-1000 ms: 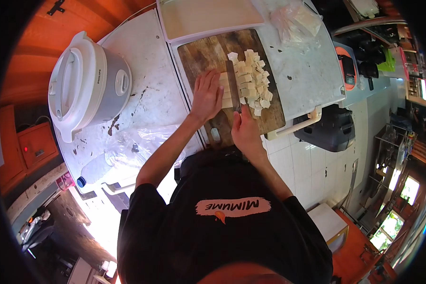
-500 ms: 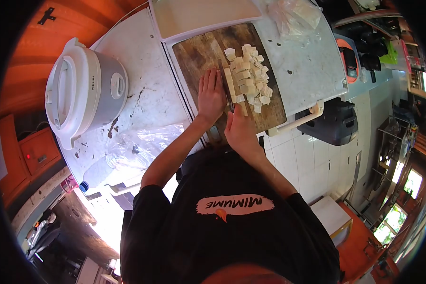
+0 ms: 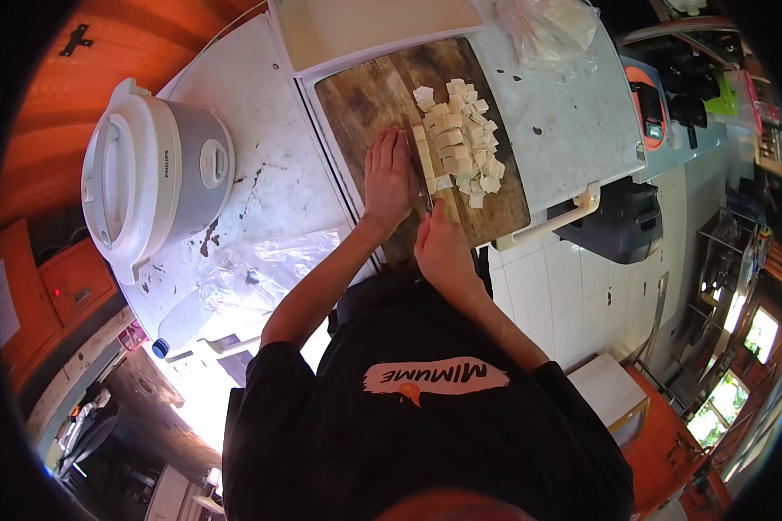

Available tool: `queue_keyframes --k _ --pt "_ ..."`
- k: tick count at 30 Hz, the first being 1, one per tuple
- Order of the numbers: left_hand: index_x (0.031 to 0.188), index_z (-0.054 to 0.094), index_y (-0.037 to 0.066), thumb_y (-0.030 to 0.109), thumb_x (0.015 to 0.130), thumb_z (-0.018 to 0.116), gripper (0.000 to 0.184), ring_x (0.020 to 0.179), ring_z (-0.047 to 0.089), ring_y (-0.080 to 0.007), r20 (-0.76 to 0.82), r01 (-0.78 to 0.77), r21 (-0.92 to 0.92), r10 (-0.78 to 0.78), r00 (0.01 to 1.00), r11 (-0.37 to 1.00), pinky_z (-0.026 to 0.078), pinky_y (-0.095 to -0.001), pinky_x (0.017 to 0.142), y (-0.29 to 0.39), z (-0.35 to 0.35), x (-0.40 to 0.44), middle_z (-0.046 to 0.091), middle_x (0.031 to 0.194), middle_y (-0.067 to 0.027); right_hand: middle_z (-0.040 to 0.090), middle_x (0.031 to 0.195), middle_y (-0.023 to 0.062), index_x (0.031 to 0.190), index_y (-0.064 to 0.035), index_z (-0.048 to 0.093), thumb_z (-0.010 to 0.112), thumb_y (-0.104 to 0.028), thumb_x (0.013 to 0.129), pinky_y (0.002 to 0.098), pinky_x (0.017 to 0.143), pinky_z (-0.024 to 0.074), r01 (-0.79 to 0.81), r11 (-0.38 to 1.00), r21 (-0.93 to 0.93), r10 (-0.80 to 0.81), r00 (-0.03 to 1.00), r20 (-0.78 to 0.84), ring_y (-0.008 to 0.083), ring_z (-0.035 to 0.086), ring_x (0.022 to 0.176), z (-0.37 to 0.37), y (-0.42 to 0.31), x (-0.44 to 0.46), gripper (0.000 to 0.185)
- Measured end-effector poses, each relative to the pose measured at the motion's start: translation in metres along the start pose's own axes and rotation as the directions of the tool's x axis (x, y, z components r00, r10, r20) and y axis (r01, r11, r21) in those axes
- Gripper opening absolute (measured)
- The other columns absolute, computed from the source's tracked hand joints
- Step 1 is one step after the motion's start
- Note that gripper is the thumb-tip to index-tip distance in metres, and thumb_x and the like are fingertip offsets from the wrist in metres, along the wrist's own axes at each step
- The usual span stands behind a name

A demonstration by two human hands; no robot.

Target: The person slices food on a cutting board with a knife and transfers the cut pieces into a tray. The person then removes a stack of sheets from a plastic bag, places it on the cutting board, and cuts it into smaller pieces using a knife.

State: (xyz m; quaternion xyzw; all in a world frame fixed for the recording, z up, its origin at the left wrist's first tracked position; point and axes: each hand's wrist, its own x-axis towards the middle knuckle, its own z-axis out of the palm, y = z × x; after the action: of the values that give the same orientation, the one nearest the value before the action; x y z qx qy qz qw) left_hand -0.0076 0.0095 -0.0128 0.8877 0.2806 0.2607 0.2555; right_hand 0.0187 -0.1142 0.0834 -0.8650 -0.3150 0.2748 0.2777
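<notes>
My right hand (image 3: pixel 446 252) is wrapped round the handle of a knife (image 3: pixel 415 154), whose blade lies along a row of pale cut pieces. Flat on the wooden cutting board (image 3: pixel 356 100), just left of the blade, rests my left hand (image 3: pixel 390 182), its fingers stretched out side by side. Whether anything is under those fingers is hidden. Right of the knife, a heap of pale, tofu-like cubes (image 3: pixel 465 143) covers part of the board. The nearest row of cubes (image 3: pixel 423 156) stands close against the blade.
A rice cooker (image 3: pixel 178 165) stands on the worn white top at left. Beyond the board is a shallow white tray (image 3: pixel 391 54). A clear plastic bag (image 3: pixel 552 35) lies at upper right, plastic film (image 3: pixel 274 269) and a blue-capped bottle (image 3: pixel 161 347) at lower left. A dark case (image 3: pixel 617 221) is beyond the right edge.
The whole view has shifted slightly. Both hands, the knife and the cubes keep nearly the same places on the board.
</notes>
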Motion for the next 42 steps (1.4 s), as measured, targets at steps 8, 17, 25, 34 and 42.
queue_keyframes --k 8,17,25,34,42 --pt "0.117 0.055 -0.004 0.003 0.088 0.053 0.030 0.113 0.051 -0.0379 0.087 0.167 -0.357 -0.145 0.986 0.919 0.042 -0.0431 0.097 -0.015 -0.017 0.017 0.054 0.121 -0.0219 0.058 0.063 0.0286 0.097 0.0035 0.042 0.048 -0.009 0.093 0.0565 0.054 0.0460 -0.049 0.999 -0.017 0.049 0.998 0.028 0.0495 0.058 0.063 -0.001 0.002 0.002 0.015" --pt "0.119 0.054 0.001 0.006 0.084 0.059 0.035 0.113 0.050 -0.0361 0.080 0.060 -0.160 -0.048 0.996 0.985 0.042 -0.0429 0.092 -0.006 -0.018 0.014 0.053 0.122 -0.0172 0.058 0.065 0.0302 0.096 0.0030 0.043 0.048 -0.010 0.094 0.0574 0.055 0.0460 -0.086 0.996 -0.014 0.086 0.995 0.043 0.0512 0.058 0.065 -0.003 -0.001 0.002 0.014" --pt "0.121 0.052 0.000 0.007 0.082 0.061 0.040 0.114 0.050 -0.0334 -0.039 0.035 -0.093 -0.039 0.998 0.995 0.039 -0.0428 0.093 -0.006 -0.005 0.002 0.052 0.124 -0.0147 0.058 0.065 0.0307 0.099 0.0032 0.043 0.047 -0.010 0.095 0.0582 0.056 0.0452 -0.085 0.995 0.058 0.082 0.995 0.055 0.0521 0.057 0.066 -0.009 -0.011 0.000 0.015" --pt "0.121 0.051 0.000 0.005 0.082 0.059 0.040 0.115 0.050 -0.0324 -0.035 0.034 -0.074 -0.036 0.999 0.997 0.038 -0.0423 0.095 -0.004 -0.006 0.002 0.053 0.124 -0.0137 0.057 0.065 0.0303 0.104 0.0067 0.045 0.046 -0.009 0.094 0.0562 0.057 0.0452 -0.047 0.998 0.038 0.045 0.998 0.039 0.0518 0.057 0.066 -0.002 -0.004 -0.004 0.018" --pt "0.122 0.050 -0.001 0.005 0.085 0.056 0.038 0.114 0.050 -0.0335 0.020 0.071 -0.088 -0.069 0.997 0.994 0.038 -0.0413 0.094 -0.007 -0.012 0.004 0.052 0.123 -0.0162 0.057 0.068 0.0312 0.100 0.0062 0.045 0.047 -0.008 0.094 0.0561 0.058 0.0456 -0.067 0.998 -0.013 0.068 0.995 0.069 0.0514 0.058 0.067 0.000 0.000 0.001 0.016"
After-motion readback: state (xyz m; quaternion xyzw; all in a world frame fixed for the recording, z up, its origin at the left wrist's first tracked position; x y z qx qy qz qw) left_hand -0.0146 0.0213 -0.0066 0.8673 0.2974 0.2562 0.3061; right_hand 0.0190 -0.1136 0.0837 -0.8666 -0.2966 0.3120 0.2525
